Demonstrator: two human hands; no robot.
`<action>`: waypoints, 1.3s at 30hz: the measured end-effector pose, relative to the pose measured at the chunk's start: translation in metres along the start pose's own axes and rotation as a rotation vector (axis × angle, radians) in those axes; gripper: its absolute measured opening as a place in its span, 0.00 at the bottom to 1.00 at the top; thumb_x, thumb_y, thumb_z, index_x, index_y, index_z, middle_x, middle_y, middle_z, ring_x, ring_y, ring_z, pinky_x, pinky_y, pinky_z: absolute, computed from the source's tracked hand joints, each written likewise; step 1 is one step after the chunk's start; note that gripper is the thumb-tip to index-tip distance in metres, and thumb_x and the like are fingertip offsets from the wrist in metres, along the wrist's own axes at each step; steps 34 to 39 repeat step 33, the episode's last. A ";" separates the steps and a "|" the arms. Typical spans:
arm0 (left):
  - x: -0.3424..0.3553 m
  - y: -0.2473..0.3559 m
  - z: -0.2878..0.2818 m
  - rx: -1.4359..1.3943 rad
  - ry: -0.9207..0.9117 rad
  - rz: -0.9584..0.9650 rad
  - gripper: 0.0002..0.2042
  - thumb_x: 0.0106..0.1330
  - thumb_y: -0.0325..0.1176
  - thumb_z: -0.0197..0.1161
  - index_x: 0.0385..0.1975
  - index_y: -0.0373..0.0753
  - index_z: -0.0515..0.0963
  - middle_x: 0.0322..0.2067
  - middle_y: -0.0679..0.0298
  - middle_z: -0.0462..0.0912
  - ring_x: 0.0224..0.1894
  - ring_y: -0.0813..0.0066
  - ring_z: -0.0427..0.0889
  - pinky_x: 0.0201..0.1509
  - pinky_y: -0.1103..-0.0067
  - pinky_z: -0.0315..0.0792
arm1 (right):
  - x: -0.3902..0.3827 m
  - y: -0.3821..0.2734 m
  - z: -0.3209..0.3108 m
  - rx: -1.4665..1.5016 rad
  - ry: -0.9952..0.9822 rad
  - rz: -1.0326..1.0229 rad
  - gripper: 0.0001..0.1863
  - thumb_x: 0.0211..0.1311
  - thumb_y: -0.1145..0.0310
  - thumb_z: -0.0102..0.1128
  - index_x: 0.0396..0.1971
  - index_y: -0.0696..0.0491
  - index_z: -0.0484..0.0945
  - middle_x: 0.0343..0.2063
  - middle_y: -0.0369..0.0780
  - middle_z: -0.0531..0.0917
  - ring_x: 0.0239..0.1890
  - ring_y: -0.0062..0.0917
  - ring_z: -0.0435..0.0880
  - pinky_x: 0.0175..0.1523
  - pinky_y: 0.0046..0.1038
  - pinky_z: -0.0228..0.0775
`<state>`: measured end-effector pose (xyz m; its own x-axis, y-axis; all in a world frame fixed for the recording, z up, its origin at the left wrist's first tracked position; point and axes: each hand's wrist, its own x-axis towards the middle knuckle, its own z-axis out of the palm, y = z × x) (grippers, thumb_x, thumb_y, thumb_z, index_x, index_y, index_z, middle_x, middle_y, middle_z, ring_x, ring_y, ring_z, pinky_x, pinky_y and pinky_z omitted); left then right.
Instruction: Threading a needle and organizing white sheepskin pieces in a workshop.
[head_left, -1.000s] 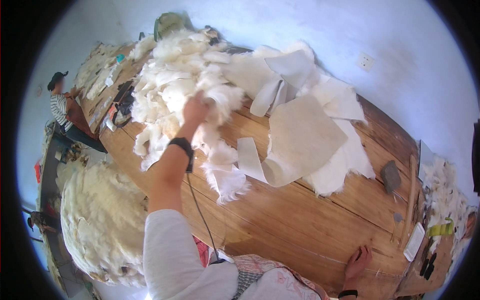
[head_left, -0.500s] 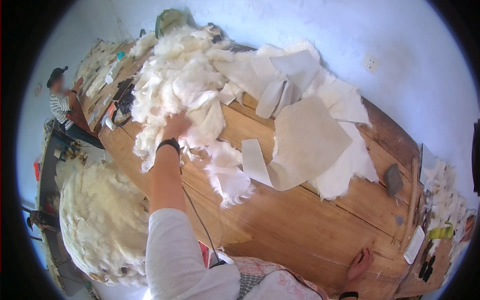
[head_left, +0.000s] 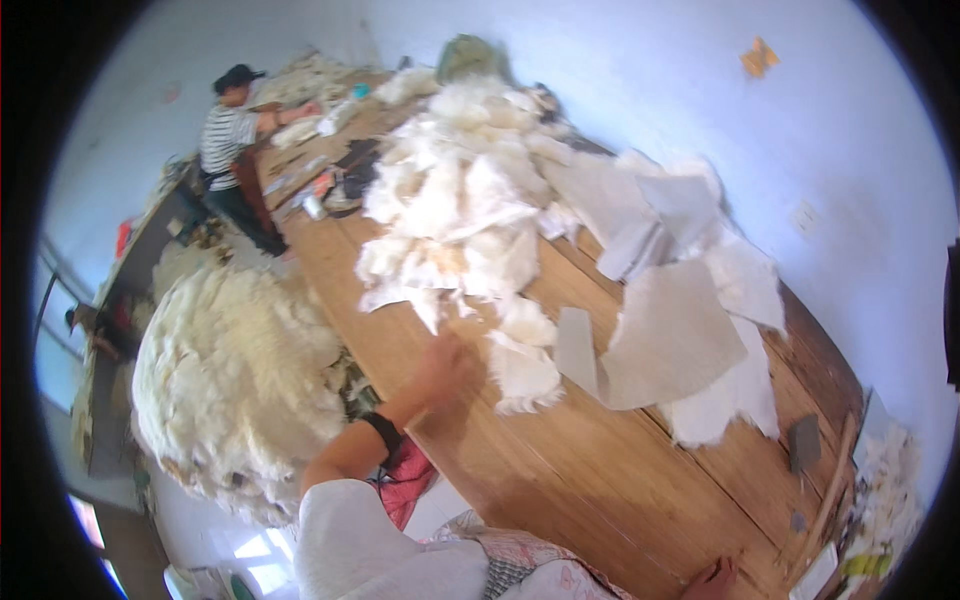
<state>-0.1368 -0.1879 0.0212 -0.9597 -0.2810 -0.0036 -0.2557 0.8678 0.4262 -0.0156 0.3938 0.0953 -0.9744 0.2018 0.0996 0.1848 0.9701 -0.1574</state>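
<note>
My left hand (head_left: pixel 450 370), smeared by motion, is over the wooden table (head_left: pixel 560 480) near its front edge. It is just in front of a heap of white fleece pieces (head_left: pixel 450 190) and beside a small fleecy scrap (head_left: pixel 524 372); whether its fingers grip anything cannot be made out. At the lower edge, my right hand (head_left: pixel 712 578) rests on the boards with fingers loosely out and nothing visible in it. Pale hide sheets (head_left: pixel 675 340) lie flat, skin side up, right of the heap, with a narrow strip (head_left: pixel 575 350) beside them.
A big bundle of fleece (head_left: pixel 235 380) stands on the floor left of the table. A person in a striped shirt (head_left: pixel 228 140) works at the far end. Near the right end lie a grey block (head_left: pixel 803 444), a wooden stick (head_left: pixel 832 490) and more fleece scraps (head_left: pixel 888 490).
My left hand has come out of the fleece heap, back toward the table's front edge. The view has swung left, and my right hand now sits lower, partly cut off.
</note>
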 end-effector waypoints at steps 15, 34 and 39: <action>-0.112 0.032 0.027 0.047 0.438 -0.005 0.18 0.57 0.41 0.53 0.43 0.37 0.72 0.53 0.55 0.67 0.60 0.62 0.59 0.65 0.67 0.50 | 0.052 -0.013 0.062 0.061 -0.004 -0.494 0.19 0.63 0.63 0.42 0.46 0.61 0.70 0.51 0.51 0.69 0.55 0.43 0.65 0.60 0.37 0.55; 0.007 0.062 0.014 -0.051 -0.002 0.117 0.39 0.52 0.55 0.60 0.61 0.46 0.53 0.59 0.48 0.58 0.58 0.48 0.61 0.59 0.68 0.59 | 0.000 0.061 0.083 0.016 0.283 -0.077 0.14 0.60 0.69 0.46 0.43 0.60 0.70 0.47 0.53 0.70 0.51 0.46 0.66 0.55 0.45 0.57; 0.007 0.062 0.014 -0.051 -0.002 0.117 0.39 0.52 0.55 0.60 0.61 0.46 0.53 0.59 0.48 0.58 0.58 0.48 0.61 0.59 0.68 0.59 | 0.000 0.061 0.083 0.016 0.283 -0.077 0.14 0.60 0.69 0.46 0.43 0.60 0.70 0.47 0.53 0.70 0.51 0.46 0.66 0.55 0.45 0.57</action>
